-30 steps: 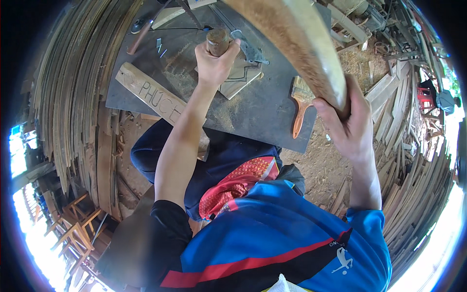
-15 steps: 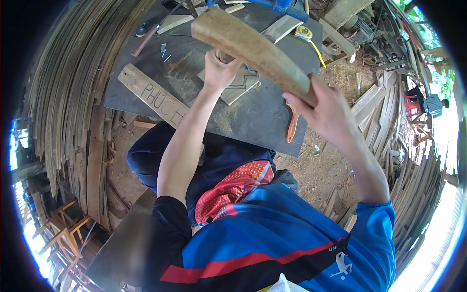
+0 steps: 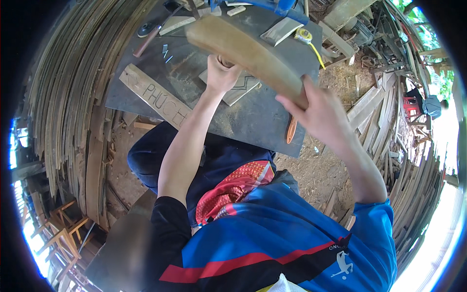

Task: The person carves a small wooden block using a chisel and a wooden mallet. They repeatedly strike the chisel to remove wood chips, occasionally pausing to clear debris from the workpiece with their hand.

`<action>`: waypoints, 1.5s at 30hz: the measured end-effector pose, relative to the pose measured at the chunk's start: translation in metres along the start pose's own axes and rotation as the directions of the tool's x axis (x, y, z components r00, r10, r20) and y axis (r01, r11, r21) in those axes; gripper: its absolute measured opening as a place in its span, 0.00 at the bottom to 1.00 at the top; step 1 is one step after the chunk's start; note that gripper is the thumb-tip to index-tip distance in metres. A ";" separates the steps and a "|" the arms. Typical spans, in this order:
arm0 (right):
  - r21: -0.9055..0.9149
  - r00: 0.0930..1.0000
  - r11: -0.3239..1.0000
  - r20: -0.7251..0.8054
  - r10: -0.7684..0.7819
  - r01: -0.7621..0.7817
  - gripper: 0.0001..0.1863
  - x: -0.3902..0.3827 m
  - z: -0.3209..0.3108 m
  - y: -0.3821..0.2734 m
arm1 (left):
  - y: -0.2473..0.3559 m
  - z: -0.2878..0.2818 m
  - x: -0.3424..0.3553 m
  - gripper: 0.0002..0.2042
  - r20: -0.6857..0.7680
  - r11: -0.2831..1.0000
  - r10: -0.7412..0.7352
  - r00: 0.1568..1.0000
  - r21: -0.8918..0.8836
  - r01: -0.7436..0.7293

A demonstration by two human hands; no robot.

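My right hand grips a long, curved wooden club, motion-blurred, whose far end reaches left over my left hand. My left hand is closed round an upright wooden handle beneath the club; whether the club touches it I cannot tell, and the handle's lower end is hidden. Under that hand lies a small board with dark angular lines. A pale plank with lettering lies diagonally at the left, behind my left forearm. An orange-handled brush shows beside my right hand, its bristles hidden.
On the dark tabletop are a yellow tape measure, a blue tool, a long-handled tool and offcuts. Lumber stacks flank both sides. A person is at the far right, by a red stool.
The club has swung from raised near the camera down and leftward, over my left hand and the handle it holds. My left hand has shifted slightly right and down in the picture.
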State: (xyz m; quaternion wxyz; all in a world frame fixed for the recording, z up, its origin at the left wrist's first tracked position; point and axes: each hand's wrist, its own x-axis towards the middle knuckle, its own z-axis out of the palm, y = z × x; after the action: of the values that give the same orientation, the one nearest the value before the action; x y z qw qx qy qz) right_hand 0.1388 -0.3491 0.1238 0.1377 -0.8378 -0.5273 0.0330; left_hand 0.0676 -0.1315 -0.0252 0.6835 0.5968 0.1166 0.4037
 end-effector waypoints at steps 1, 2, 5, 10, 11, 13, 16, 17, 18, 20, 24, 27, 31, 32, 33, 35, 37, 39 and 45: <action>0.086 0.999 0.996 -0.036 -0.017 0.020 0.25 0.001 0.001 0.003 | 0.002 0.004 0.002 0.13 -0.012 0.998 0.022 1.000 -0.050 -0.023; 0.135 0.994 0.990 -0.103 -0.024 0.038 0.25 0.001 -0.007 0.005 | 0.003 0.007 0.004 0.13 -0.005 1.000 0.015 1.000 0.006 -0.015; 0.305 0.964 0.947 -0.266 -0.018 0.102 0.27 -0.003 -0.018 -0.003 | 0.001 -0.003 -0.005 0.09 0.019 0.984 -0.059 0.998 0.170 0.055; 0.068 0.998 0.996 0.019 0.056 -0.057 0.26 0.001 -0.004 0.002 | 0.001 0.007 -0.006 0.05 0.030 0.999 0.037 0.999 -0.019 -0.036; 0.123 0.997 0.992 -0.075 0.035 -0.025 0.27 0.000 -0.012 0.004 | 0.002 0.009 -0.006 0.05 0.031 0.999 0.038 0.999 0.019 -0.039; 0.256 0.971 0.965 -0.241 0.006 0.058 0.29 0.004 -0.034 -0.006 | 0.000 -0.006 -0.008 0.04 0.065 0.978 -0.078 0.995 0.199 0.064; 0.292 0.960 0.953 -0.280 0.009 0.077 0.30 -0.001 -0.014 -0.001 | 0.002 0.002 -0.006 0.06 0.042 0.998 -0.049 0.998 0.048 0.047; 0.207 0.991 0.978 -0.131 0.023 0.004 0.30 -0.006 -0.002 0.005 | 0.003 0.005 -0.006 0.08 0.052 1.000 -0.016 0.998 -0.014 0.017; 0.119 0.999 0.992 0.024 0.042 -0.044 0.29 -0.005 0.001 0.007 | 0.002 0.005 -0.007 0.08 0.042 1.000 0.005 0.999 -0.017 -0.004; 0.134 0.997 0.990 -0.071 -0.028 0.037 0.30 -0.002 -0.014 0.010 | -0.003 0.002 -0.009 0.09 0.020 0.999 0.045 0.999 -0.024 -0.045; 0.216 0.971 0.971 -0.232 -0.054 0.106 0.31 -0.004 -0.027 -0.003 | -0.007 -0.010 -0.004 0.08 0.033 0.999 -0.050 0.998 0.010 0.050; 0.089 1.000 0.996 0.021 0.020 -0.022 0.32 -0.005 -0.001 0.007 | -0.006 -0.003 -0.003 0.08 0.054 0.999 0.023 0.998 -0.043 -0.020; 0.158 0.976 0.983 -0.211 -0.056 0.090 0.29 -0.012 -0.033 0.005 | -0.010 -0.008 0.001 0.08 0.040 0.999 -0.044 0.998 0.000 0.044; 0.210 0.957 0.966 -0.277 -0.087 0.149 0.28 -0.012 -0.038 0.003 | -0.012 -0.013 0.002 0.08 0.055 0.998 -0.057 0.997 0.018 0.056; 0.250 0.929 0.945 -0.353 -0.113 0.210 0.27 -0.011 -0.042 0.004 | -0.007 -0.011 0.003 0.09 0.041 0.997 -0.069 0.997 0.020 0.069; 0.365 0.927 0.913 -0.373 -0.034 0.180 0.28 -0.013 -0.039 0.008 | 0.002 -0.011 0.008 0.09 0.051 0.998 -0.061 0.997 0.013 0.060; 0.430 0.929 0.889 -0.369 0.013 0.158 0.28 -0.014 -0.028 0.014 | 0.010 -0.012 0.009 0.10 0.036 0.999 -0.051 0.998 0.014 0.051; 0.423 0.964 0.905 -0.258 0.066 0.051 0.27 -0.022 -0.017 0.025 | 0.015 -0.013 0.008 0.10 -0.001 0.999 -0.038 0.999 0.014 0.038; 0.551 0.950 0.785 0.046 0.309 -0.282 0.27 -0.049 0.027 0.046 | 0.021 -0.026 -0.009 0.09 -0.092 0.999 -0.040 0.995 -0.038 0.037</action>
State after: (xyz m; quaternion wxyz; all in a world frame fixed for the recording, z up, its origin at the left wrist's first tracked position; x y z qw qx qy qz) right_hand 0.1519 -0.4058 0.0814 0.3784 -0.8349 -0.3544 0.1850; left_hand 0.0364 -0.1200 -0.0156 0.6957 0.5627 0.1522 0.4197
